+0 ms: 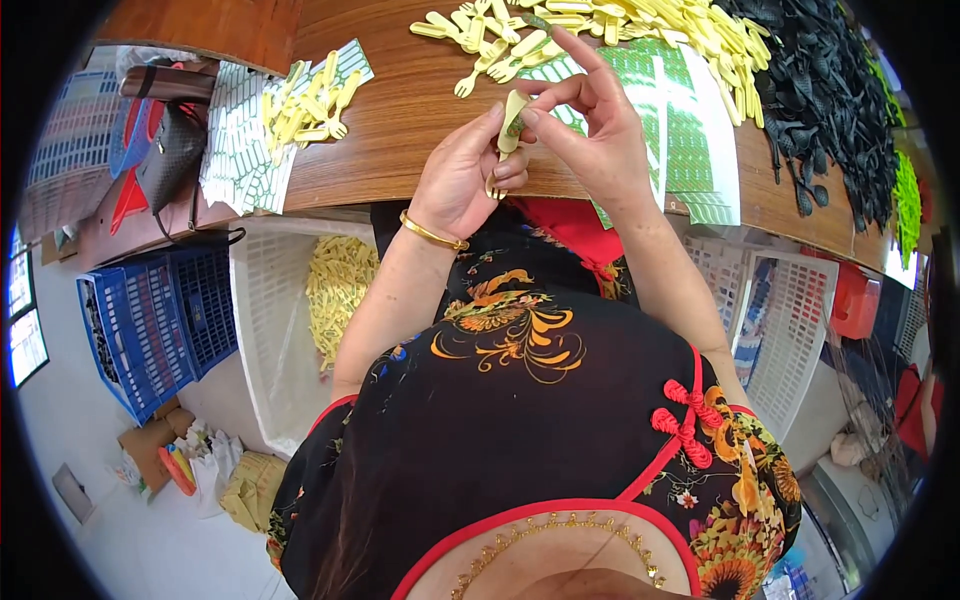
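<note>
Just over the table's near edge, my left hand point(468, 172) holds a small yellow plastic fork point(509, 138), its tines pointing down toward me. A green patterned sticker point(516, 122) shows on the fork's handle. My right hand point(600, 130) pinches the upper end of that handle with thumb and a finger, while another finger is raised. By the raised fingertip is another small green sticker point(536, 21); whether it clings to the finger is unclear. Under and behind the right hand lie green sticker sheets point(690, 140).
Yellow forks point(640, 18) are heaped at the table's back, beside a pile of black plastic pieces point(815, 110). On the left, more forks point(318, 100) rest on a sticker sheet point(240, 160). White crates point(265, 320) point(795, 330) and a blue crate point(160, 320) stand below.
</note>
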Action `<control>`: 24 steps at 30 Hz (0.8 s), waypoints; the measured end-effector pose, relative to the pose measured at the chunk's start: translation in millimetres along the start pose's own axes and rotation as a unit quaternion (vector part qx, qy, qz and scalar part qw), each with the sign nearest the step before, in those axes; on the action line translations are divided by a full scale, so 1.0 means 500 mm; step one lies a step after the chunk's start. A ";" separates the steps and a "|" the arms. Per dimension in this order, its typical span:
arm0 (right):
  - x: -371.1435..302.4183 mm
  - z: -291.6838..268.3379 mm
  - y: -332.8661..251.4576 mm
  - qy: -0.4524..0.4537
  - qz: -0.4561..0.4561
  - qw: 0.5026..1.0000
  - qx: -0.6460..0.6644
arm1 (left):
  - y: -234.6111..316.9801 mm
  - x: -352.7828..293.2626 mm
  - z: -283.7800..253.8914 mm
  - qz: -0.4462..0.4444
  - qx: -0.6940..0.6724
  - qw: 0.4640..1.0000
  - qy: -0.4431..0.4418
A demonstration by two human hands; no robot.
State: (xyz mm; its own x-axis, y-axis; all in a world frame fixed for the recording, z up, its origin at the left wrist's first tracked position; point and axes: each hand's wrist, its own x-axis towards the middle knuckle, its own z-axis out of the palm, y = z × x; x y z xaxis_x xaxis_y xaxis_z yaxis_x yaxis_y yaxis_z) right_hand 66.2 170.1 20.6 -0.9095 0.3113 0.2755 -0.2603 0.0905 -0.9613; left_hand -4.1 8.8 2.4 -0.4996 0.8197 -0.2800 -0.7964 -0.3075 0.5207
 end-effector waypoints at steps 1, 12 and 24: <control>-0.001 -0.001 0.001 0.000 0.001 1.000 0.000 | -0.001 0.000 -0.002 -0.002 -0.010 1.000 -0.009; -0.001 -0.002 0.000 0.004 -0.001 0.999 -0.032 | -0.004 0.004 0.001 0.005 0.012 1.000 -0.023; -0.002 -0.005 0.000 0.009 0.006 0.999 -0.050 | 0.004 -0.012 0.040 0.009 0.060 0.998 -0.020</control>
State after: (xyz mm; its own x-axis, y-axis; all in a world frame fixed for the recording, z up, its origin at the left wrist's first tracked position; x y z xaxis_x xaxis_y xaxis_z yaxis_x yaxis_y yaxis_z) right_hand 68.1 172.1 20.3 -0.9062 0.3300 0.2645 -0.2145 0.1803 -0.9599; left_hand 3.9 13.0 21.4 -0.4971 0.8343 -0.2383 -0.7394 -0.2636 0.6195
